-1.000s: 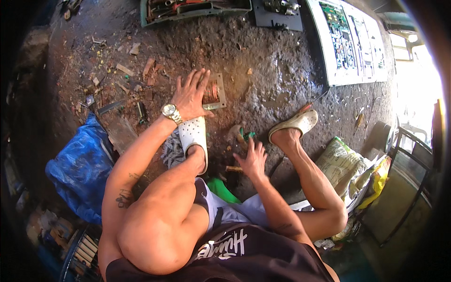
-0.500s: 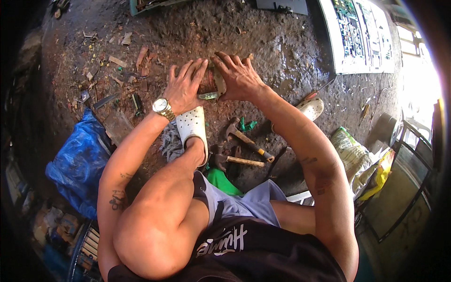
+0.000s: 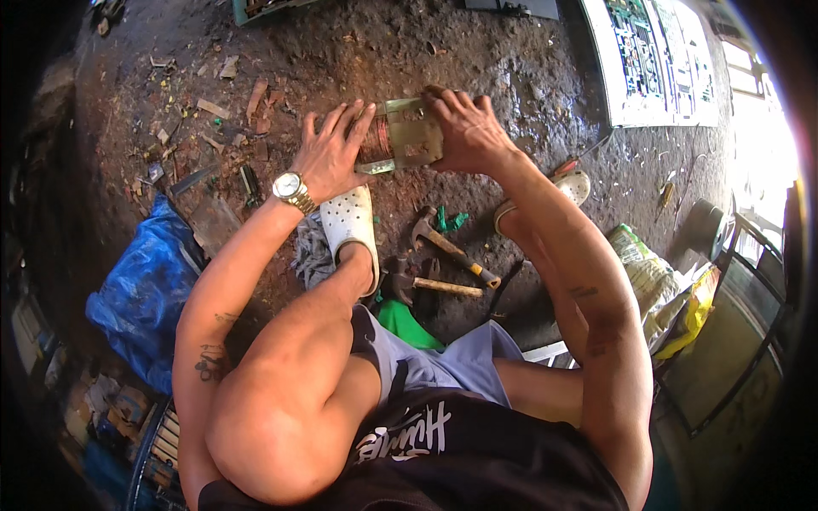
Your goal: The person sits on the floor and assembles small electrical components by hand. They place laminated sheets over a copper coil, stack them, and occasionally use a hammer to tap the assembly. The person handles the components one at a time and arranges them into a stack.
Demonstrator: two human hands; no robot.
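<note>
Between my hands, above the dirty ground, is a copper-wire coil (image 3: pixel 375 142) with pale greenish edges, like a transformer winding. My left hand (image 3: pixel 331 153), with a gold watch on its wrist, grips the coil's left side. A flat, pale, dull plate or sleeve (image 3: pixel 418 139) adjoins the coil on the right. My right hand (image 3: pixel 475 130) grasps its far end, fingers over the top and thumb below. Whether plate and coil are joined or apart I cannot tell. Nearer me lie a claw hammer with a yellow-and-dark handle (image 3: pixel 457 258) and a wooden-handled hammer (image 3: pixel 439 286).
A white clog (image 3: pixel 349 223) on my foot is just below the coil. A blue plastic sheet (image 3: pixel 141 298) lies at left, wood scraps (image 3: pixel 257 100) beyond it. A panel with circuit boards (image 3: pixel 652 64) stands far right. A screwdriver (image 3: pixel 584 157) rests near my other clog.
My right hand has shifted rightward, away from my left hand. More of the coil and the pale plate now shows between them. My left hand stays almost in place.
</note>
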